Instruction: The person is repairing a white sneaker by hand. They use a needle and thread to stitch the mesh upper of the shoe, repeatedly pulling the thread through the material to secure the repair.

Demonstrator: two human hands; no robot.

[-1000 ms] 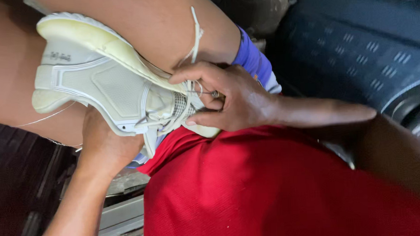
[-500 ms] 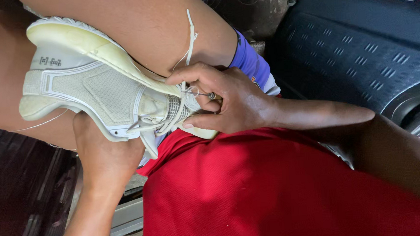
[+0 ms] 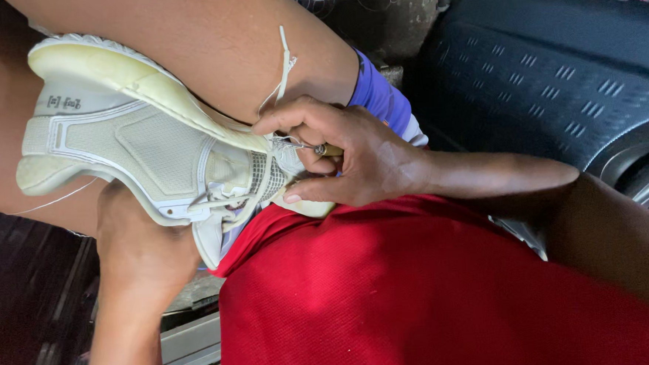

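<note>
The right hand [image 3: 353, 159] is closed at the shoe's lacing, fingertips pinching a small brass-coloured tool [image 3: 328, 150] and a white thread [image 3: 283, 62] that runs up over the bare leg, while the left hand [image 3: 139, 255] cups the shoe from below, curled around its underside. The pale grey mesh sneaker [image 3: 138, 151], its cream sole [image 3: 123, 74] yellowed and turned upward, lies on the person's lap against the thigh, above red cloth [image 3: 419, 296]. Beyond are a black ribbed mat [image 3: 548, 74], a purple sleeve edge [image 3: 379, 98] and dark flooring [image 3: 21, 317].
</note>
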